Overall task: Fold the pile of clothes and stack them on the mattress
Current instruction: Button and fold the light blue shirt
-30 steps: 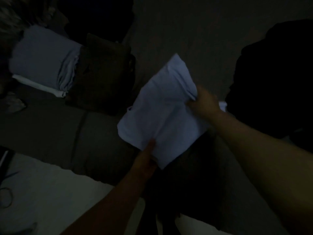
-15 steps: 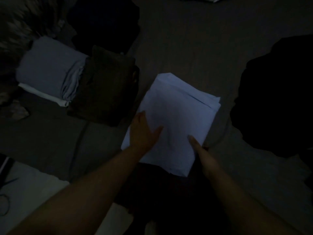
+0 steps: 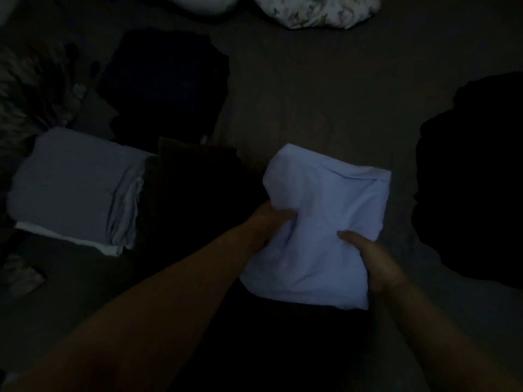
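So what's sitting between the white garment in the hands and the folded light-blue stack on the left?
In the head view, a dark folded stack sits between the white garment and the light-blue stack.

Looking forward and steeply down from head height, wide-angled, onto the dim mattress (image 3: 311, 89). Sitting close above the near edge, both forearms reaching in from the bottom and the left hand (image 3: 266, 219) and right hand (image 3: 370, 258) landing near the middle. Taking in the far edge along the top. Only one view, sharing nothing with another.
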{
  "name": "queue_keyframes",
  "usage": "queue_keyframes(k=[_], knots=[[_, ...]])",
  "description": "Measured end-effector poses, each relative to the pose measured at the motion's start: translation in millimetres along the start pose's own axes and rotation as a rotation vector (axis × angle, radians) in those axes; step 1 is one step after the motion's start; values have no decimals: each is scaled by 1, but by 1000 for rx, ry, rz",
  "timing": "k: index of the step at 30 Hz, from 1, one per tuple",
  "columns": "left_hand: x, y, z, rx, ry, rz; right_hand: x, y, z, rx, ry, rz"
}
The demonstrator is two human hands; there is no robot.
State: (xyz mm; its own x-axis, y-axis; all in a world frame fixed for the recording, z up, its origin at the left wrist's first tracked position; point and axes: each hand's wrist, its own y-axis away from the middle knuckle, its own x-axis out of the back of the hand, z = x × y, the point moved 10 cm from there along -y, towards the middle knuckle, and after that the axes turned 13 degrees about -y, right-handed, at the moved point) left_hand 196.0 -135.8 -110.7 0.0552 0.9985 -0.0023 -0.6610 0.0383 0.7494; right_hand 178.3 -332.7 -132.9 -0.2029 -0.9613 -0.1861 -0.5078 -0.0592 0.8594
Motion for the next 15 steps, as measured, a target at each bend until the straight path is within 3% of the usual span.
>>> queue_keyframes(k=[5,9,11,13,15], knots=[[54,-17,108,-265,14,83,-73,3,-105,201,-1,-134],[109,-37,177,-334,25,174,-143,-30,-176,285,-8,-225],[146,-51,181,-234,-236,418,-158,-65,-191,322,21,-196],[164,-57,180,-191,-708,664,-159,-103,-177,290,121,-149],[124,-85,156,-249,-1133,560,-155,-127,-142,264,217,-140]])
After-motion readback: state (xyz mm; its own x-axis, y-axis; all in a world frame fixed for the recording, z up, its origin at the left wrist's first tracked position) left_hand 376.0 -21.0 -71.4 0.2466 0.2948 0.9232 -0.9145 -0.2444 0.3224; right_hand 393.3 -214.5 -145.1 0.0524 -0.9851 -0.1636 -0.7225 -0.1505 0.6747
